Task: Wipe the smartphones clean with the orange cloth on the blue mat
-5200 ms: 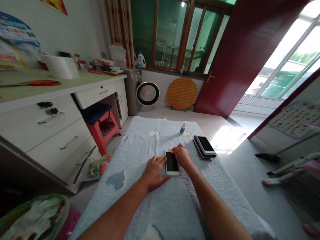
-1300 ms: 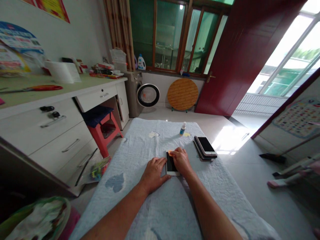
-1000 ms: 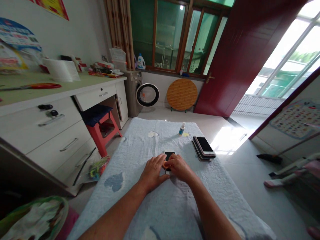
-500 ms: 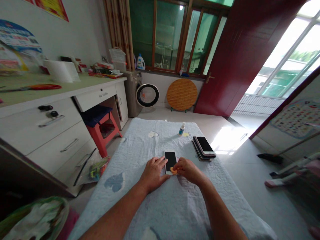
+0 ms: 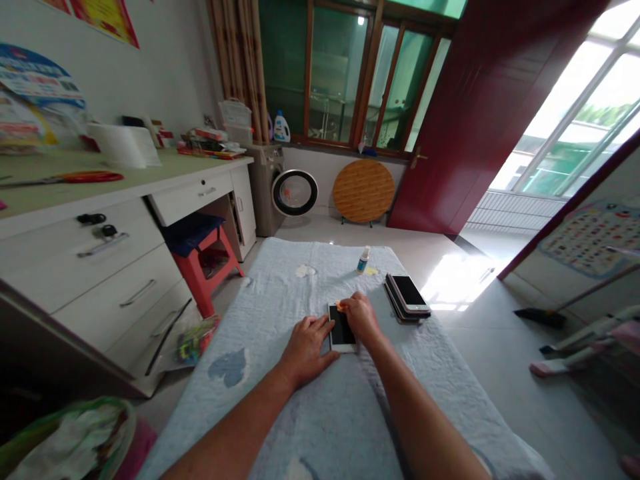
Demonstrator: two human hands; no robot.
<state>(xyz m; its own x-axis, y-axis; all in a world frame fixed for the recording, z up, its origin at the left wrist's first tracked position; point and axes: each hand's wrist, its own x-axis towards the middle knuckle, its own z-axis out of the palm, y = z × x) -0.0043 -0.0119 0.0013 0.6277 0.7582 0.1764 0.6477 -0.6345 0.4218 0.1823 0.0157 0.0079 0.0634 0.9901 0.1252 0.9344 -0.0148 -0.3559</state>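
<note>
A white smartphone [image 5: 343, 337] with a dark screen lies face up on the pale blue cloth cover [image 5: 310, 280]. My left hand [image 5: 307, 350] rests at its left side, fingertips on the edge and thumb by the lower corner, holding it in place. Pinched in the fingers of my right hand [image 5: 361, 317] is a small orange cloth [image 5: 341, 307], pressed at the top end of the screen; most of it is hidden by the fingers. Right of the hands sits a stack of phones [image 5: 409, 293], the top one white-framed. A small spray bottle [image 5: 363, 260] stands upright beyond.
On the left are a white desk [image 5: 195, 175] with drawers, a red stool [image 5: 203, 267] and a lined bin [image 5: 127, 427]. Behind the covered surface stand a washing machine [image 5: 265, 180] with its door open and a round wooden board [image 5: 364, 191]. A broom [image 5: 540, 317] lies at right.
My right hand has slid the orange cloth from the bottom of the phone's screen up to its top. The left hand and the phone stay where they were.
</note>
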